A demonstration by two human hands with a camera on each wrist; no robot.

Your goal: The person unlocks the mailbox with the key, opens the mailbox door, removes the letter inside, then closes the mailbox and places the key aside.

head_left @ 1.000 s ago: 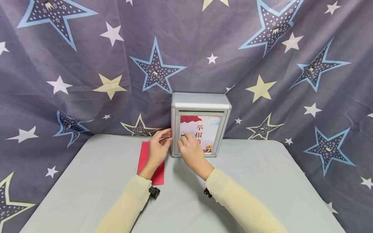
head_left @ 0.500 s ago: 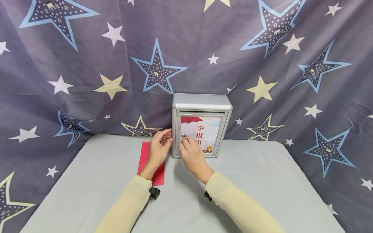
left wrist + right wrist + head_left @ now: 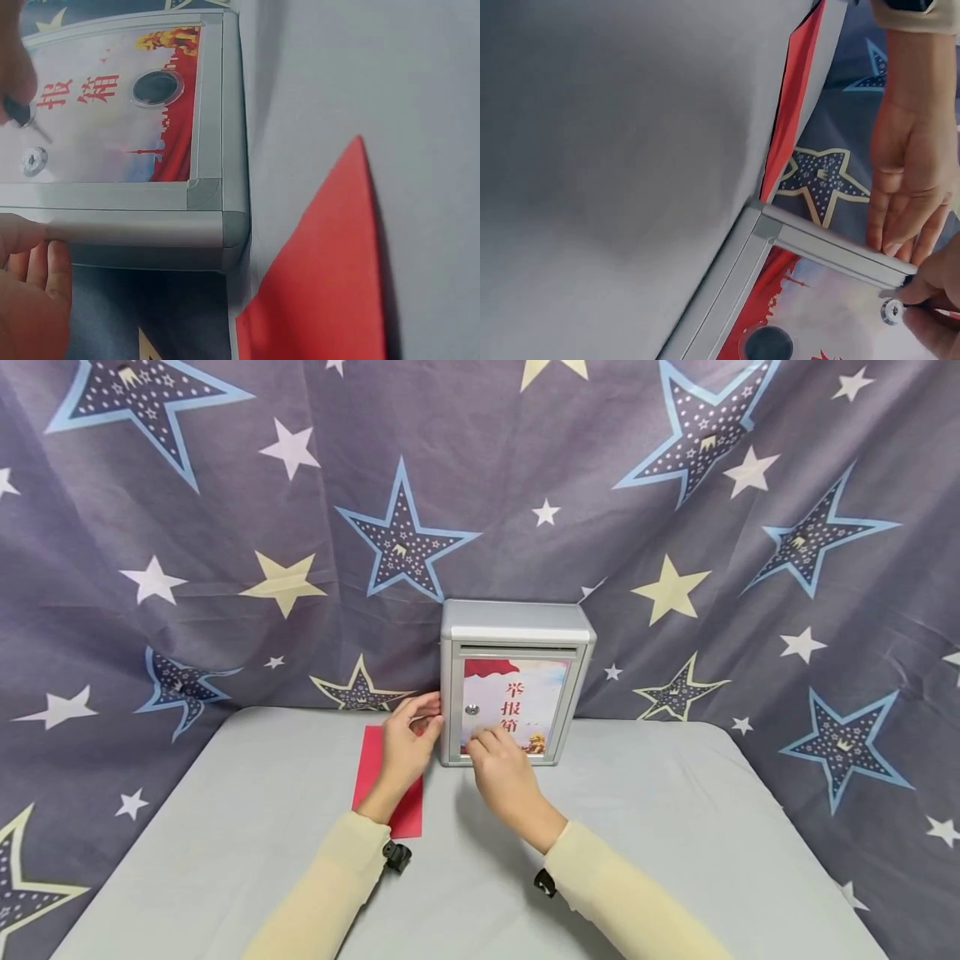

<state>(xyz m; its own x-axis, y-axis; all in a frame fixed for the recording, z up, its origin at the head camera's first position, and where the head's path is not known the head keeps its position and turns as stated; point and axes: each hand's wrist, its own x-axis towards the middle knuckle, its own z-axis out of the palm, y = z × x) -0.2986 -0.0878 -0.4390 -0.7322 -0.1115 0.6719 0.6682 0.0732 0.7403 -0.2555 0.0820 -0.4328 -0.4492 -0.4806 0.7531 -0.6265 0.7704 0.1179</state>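
A grey metal box [image 3: 525,632] stands upright on the table, with a red-and-white printed sheet on its front door and a round lock [image 3: 472,710] near the door's left side. My left hand [image 3: 408,743] rests its fingertips against the box's left side. In front of the lower door, my right hand [image 3: 506,777] pinches a black-headed key [image 3: 16,111]. In the left wrist view the key's thin blade points toward the lock but sits apart from it. The door is closed.
Under my left wrist lies a red envelope-like paper [image 3: 407,814] on the grey-covered table [image 3: 637,827]. A narrow slot [image 3: 517,649] runs across the top of the box front. Behind hangs a star-patterned curtain [image 3: 495,477].
My right hand has moved down from the lock with the key, so the lock face now shows fully. My left hand has stayed at the box's side.
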